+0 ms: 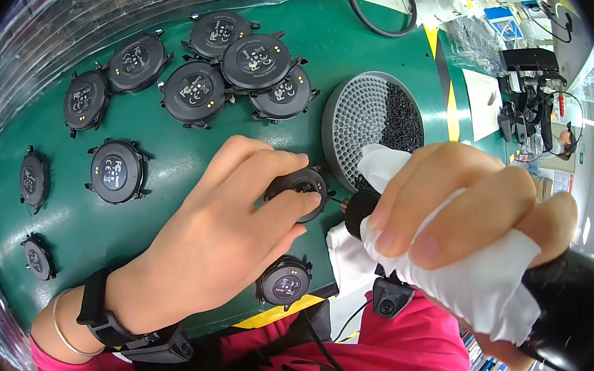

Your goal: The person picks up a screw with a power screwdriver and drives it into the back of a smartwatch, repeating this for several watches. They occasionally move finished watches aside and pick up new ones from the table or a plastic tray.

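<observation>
My left hand (226, 211) pins a round black watch body (305, 179) to the green mat, fingers bent over its top and lower side. My right hand (470, 202) is wrapped around a black electric screwdriver (563, 300), whose grip is covered with white cloth (477, 281). The thin bit (337, 201) points left and reaches the right edge of the held watch body; whether it sits in a screw is too small to tell. Just beyond stands a round grey dimpled dish (345, 126), with small black screws (402, 120) heaped along its right side.
Several black watch bodies (255, 61) lie back-up across the green mat (163, 237), some overlapping. Another watch body (285, 283) is near the front edge. Clear plastic wrapping (99, 9) lines the far left. A black cable loop (380, 29) and yellow-black tape (451, 93) lie beyond the dish.
</observation>
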